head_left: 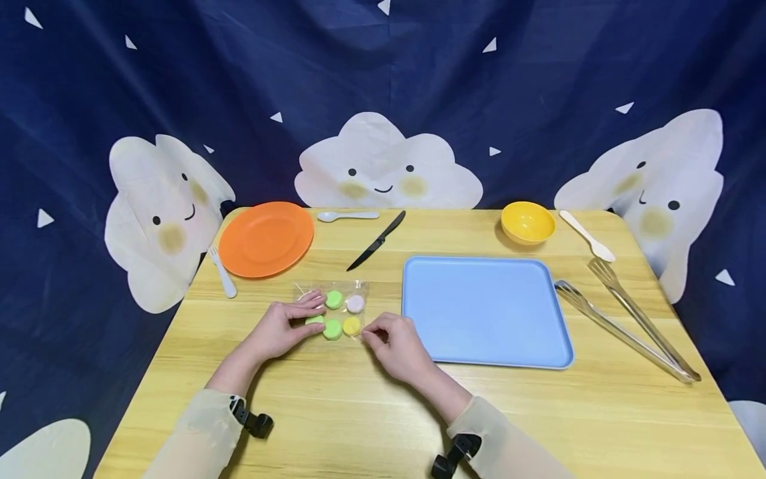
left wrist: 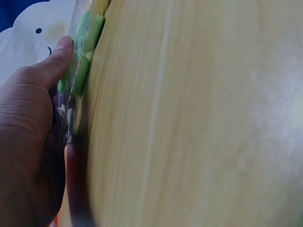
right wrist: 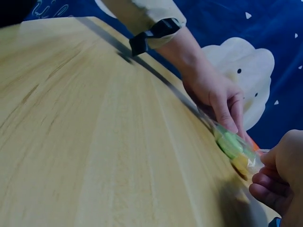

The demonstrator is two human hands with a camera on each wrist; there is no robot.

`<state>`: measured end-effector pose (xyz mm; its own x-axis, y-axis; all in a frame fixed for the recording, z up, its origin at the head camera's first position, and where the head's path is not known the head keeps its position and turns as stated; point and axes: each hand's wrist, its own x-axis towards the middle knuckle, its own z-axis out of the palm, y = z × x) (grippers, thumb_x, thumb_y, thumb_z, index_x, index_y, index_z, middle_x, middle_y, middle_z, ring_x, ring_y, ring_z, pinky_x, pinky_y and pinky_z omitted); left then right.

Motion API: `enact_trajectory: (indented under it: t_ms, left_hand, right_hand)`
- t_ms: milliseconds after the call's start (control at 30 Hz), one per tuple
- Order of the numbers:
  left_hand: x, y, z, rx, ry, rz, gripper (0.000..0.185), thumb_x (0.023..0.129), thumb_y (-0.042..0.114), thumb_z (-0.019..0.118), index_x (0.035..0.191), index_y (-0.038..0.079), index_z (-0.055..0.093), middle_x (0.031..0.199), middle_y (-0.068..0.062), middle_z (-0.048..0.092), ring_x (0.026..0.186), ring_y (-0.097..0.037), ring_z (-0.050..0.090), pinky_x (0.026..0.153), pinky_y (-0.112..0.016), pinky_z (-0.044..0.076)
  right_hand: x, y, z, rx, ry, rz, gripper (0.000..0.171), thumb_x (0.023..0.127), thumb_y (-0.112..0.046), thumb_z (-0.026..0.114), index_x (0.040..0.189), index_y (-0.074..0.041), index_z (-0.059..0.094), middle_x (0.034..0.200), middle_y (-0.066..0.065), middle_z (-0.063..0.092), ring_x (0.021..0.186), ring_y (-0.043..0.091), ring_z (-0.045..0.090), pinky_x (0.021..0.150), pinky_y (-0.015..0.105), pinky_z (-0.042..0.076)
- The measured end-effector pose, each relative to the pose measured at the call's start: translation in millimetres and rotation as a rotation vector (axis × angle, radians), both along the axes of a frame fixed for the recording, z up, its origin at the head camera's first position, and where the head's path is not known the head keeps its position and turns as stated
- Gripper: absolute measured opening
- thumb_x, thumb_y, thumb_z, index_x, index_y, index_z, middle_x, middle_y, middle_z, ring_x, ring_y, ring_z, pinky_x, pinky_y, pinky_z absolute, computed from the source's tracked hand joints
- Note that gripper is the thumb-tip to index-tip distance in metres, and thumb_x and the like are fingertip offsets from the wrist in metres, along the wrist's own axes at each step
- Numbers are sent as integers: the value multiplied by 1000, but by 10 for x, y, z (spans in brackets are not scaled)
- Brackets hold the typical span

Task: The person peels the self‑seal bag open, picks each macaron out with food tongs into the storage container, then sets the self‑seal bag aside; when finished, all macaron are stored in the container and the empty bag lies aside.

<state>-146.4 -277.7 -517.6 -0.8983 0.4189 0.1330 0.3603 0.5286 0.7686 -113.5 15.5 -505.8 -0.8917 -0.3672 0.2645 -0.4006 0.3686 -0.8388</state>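
Observation:
A clear plastic bag (head_left: 341, 285) holding several small macaron-like rounds lies low at the table's middle left; green, yellow and pale lilac pieces show through it. With thumb and fingers, my left hand (head_left: 286, 327) holds the bag's left side. In the left wrist view, the left thumb lies against the bag (left wrist: 78, 71), while the other fingers are mostly hidden behind it. My right hand (head_left: 399, 346) pinches the bag's right edge near the yellow round (head_left: 352, 326). The right wrist view shows the right hand (right wrist: 281, 175) at one end of the bag and the left hand (right wrist: 220, 97) at the other.
A blue tray (head_left: 485, 313) lies right of the bag, with metal tongs (head_left: 628, 319) beyond. Further back are an orange plate (head_left: 266, 239), fork (head_left: 223, 273), grey spoon (head_left: 348, 215), black knife (head_left: 377, 241), yellow bowl (head_left: 528, 223) and white spoon (head_left: 586, 236). A blue curtain (head_left: 383, 66) hangs behind.

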Motion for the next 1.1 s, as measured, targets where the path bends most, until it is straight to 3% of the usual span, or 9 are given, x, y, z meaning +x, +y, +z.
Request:
enact_trajectory:
  t_ms: [67,233,433,700,933,1100]
  left_hand:
    - [5,-11,-3,-2,17,-1,40,90,18,88,125,4,77,140,-7,66,144,-32,50,121,-39,33]
    - [15,-16,-11,-15,37,-2,39,90,18,88,125,5,77,141,-4,66,143,-30,50,120,-32,33]
    - [1,-2,-37,-25,42,-12,39,90,20,87,125,5,77,141,-5,66,143,-31,50,120,-25,32]
    - [16,-6,11,-22,14,6,40,91,21,87,126,6,77,142,-2,64,145,-27,48,121,-33,32]
    - [20,-7,4,-10,30,4,39,90,19,87,125,6,77,142,-3,65,144,-28,49,120,-27,32]
    - [17,-4,3,-4,41,-6,39,90,18,87,125,5,77,141,-5,65,144,-29,49,119,-28,32]
  right_hand:
    - [-14,-14,6,-3,-12,7,1,93,-3,79,94,-3,80,85,-2,71,75,7,64,68,24,57]
    - [-50,-90,20,23,-6,30,13,90,-10,85,96,0,78,83,-2,68,72,7,62,64,21,57]
    - [-61,-127,28,98,2,5,6,98,-9,77,94,-6,79,84,-2,71,73,5,61,65,23,54]
    - [-64,-5,76,56,-71,-76,7,98,-4,75,95,-2,82,82,1,77,69,4,64,65,26,56]
    - [-130,-68,124,39,-87,-34,8,91,-5,80,95,1,79,76,-2,71,66,4,64,62,22,57]
    - [-182,-119,128,103,-58,-17,7,95,-5,77,89,-3,79,72,-5,69,63,2,59,61,23,54]
